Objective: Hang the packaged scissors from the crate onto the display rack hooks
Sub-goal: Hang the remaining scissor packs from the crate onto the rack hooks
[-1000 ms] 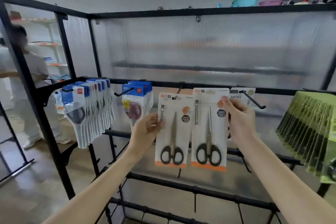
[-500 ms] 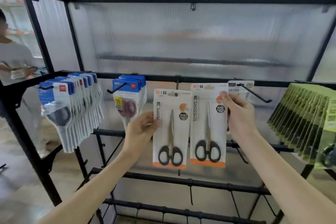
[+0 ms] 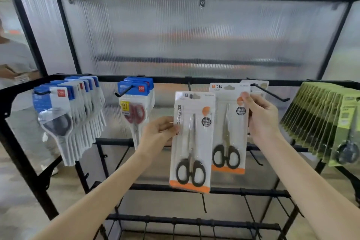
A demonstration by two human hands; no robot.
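Note:
Two white cards with orange bottom strips, each carrying black-handled scissors, are held up before the black display rack. My left hand pinches the left edge of the nearer, lower scissors pack. My right hand pinches the right edge of the other scissors pack, which sits higher, its top near the rack's upper bar. A black hook sticks out just right of that pack, with another white pack hanging behind it. The crate is out of view.
Blue-topped scissors packs hang in a thick row at the left, and red-handled scissors packs on the hook beside them. Green packs crowd the right end. Bare hooks line the lower bars. A person stands behind the left panel.
The left pack has dropped lower and come nearer the camera, away from the right pack. The right pack stays high near the bar. The view has shifted slightly.

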